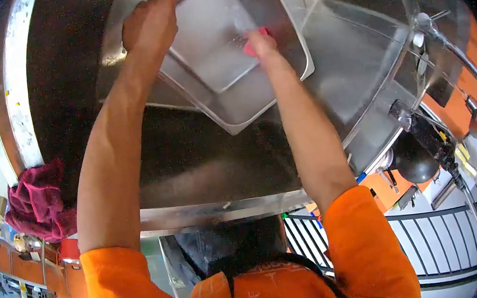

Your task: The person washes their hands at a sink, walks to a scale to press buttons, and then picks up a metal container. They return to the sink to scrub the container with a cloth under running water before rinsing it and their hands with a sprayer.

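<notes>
A rectangular metal pan [238, 116] lies tilted at an angle on the steel counter [212, 175], its inside facing up. At its upper left rim is my left hand [151, 19], with the fingers wrapped round the edge. Inside the pan, near the right wall, my right hand [262, 42] presses a red cloth or sponge [249, 49] against the metal. Part of the red thing is hidden under the fingers, and the hand is slightly blurred.
A steel sink basin [352, 59] is to the right of the pan, with a faucet [423, 23] beyond it. A dark red towel [38, 201] hangs at the counter's left end. A black round object [416, 157] is at the lower right.
</notes>
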{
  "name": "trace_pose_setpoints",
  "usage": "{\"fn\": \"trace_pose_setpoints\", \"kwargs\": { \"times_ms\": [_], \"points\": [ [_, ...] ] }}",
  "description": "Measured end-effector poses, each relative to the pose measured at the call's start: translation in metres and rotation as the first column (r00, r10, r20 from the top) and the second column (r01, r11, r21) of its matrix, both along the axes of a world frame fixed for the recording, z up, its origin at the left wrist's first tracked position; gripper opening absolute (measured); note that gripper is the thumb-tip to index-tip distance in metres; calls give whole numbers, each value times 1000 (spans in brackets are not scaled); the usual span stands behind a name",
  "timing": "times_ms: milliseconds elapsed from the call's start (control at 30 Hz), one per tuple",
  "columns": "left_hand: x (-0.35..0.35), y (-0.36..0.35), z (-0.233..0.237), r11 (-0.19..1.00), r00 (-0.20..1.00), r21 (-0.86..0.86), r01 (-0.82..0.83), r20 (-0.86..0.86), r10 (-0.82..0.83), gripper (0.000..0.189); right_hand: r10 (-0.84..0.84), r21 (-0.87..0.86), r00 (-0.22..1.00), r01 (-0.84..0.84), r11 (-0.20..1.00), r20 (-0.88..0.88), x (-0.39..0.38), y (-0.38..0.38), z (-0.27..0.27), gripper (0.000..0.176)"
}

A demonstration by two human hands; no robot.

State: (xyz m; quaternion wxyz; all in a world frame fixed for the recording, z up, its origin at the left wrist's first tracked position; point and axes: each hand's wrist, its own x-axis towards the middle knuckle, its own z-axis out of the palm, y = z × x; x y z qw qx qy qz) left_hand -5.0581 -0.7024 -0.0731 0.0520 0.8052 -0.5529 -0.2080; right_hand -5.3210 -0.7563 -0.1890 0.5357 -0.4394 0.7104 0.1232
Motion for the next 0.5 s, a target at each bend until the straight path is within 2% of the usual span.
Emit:
{"fn": "trace_pose_setpoints", "kwargs": {
  "times_ms": [33, 100, 133, 167, 200, 233, 267, 300, 367, 400, 433, 500],
  "points": [
    [0, 4, -4, 1000, 999, 25, 11, -36, -10, 23, 61, -56, 998, -62, 996, -21, 5, 6, 8, 25],
    [3, -1, -11, 999, 994, 44, 28, -104, -23, 33, -163, -217, 984, 144, 965, -69, -28, 50, -94, 27],
    [2, -2, -9, 999, 997, 27, 29, -72, -27, 28, -300, -51, 953, 297, 953, -50, -6, 58, -57, 31],
    [0, -2, -6, 999, 999, 12, 33, -42, -33, 23, -274, 15, 957, 276, 961, -97, 9, 47, -28, 38],
    [-1, -1, -5, 999, 999, 0, 37, -9, -37, 19, -241, 84, 960, 254, 964, -141, 22, 38, -2, 45],
    [1, -3, -3, 1000, 999, 16, 24, -26, -24, 23, -202, 155, 963, 230, 961, -179, 35, 28, 24, 52],
    [1, -4, 0, 999, 999, 39, 12, -46, -10, 27, 2, 74, 967, 17, 997, -256, 24, 14, 6, 59],
    [0, -1, 0, 998, 998, 70, 3, -69, 1, 32, 195, 20, 918, -201, 979, -346, 14, 11, -5, 67],
    [3, 2, -7, 999, 997, 27, 46, -57, -44, 30, 42, 7, 985, -41, 999, -167, 6, 29, -21, 60],
    [2, 1, -8, 998, 996, -2, 67, -56, -67, 29, -97, 4, 994, 98, 995, -52, -5, 47, -39, 51],
    [0, -1, -9, 996, 995, 2, 93, -37, -93, 26, -236, 5, 970, 236, 972, 65, -17, 63, -54, 42],
    [1, -4, -13, 991, 991, 1, 131, 15, -131, 18, -365, 74, 917, 357, 931, 160, -10, 71, -48, 42]
  ]
}}
